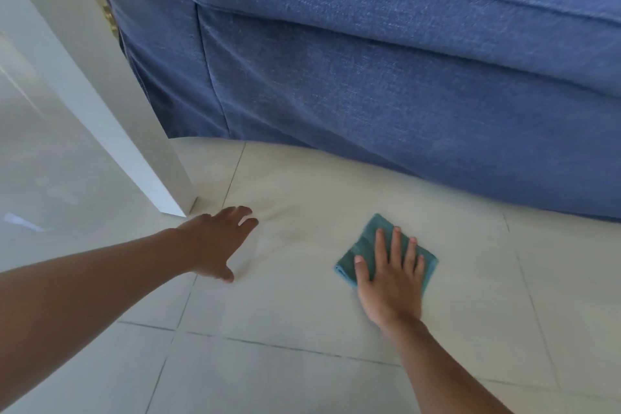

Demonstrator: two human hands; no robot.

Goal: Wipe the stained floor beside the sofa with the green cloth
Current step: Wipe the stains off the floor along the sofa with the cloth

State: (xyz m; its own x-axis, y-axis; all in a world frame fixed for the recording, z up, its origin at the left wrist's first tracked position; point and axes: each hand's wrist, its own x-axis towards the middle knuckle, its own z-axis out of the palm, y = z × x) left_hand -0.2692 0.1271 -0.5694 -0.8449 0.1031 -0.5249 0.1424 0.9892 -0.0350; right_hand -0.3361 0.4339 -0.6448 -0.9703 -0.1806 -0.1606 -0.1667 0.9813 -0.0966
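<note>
While R hand [389, 282] presses flat on green cloth [369, 245], L hand [215, 242] spread w/ open floor [302, 329] between.

The sofa [403, 84] is denim blue with a fine woven fleck and darker seams. The folded cloth [369, 245] is teal green, plain. The floor tiles [302, 306] are pale cream with thin grey grout lines, and a faint greyish smear [289, 228] crosses one tile. The table leg [100, 104] is plain white.
</note>
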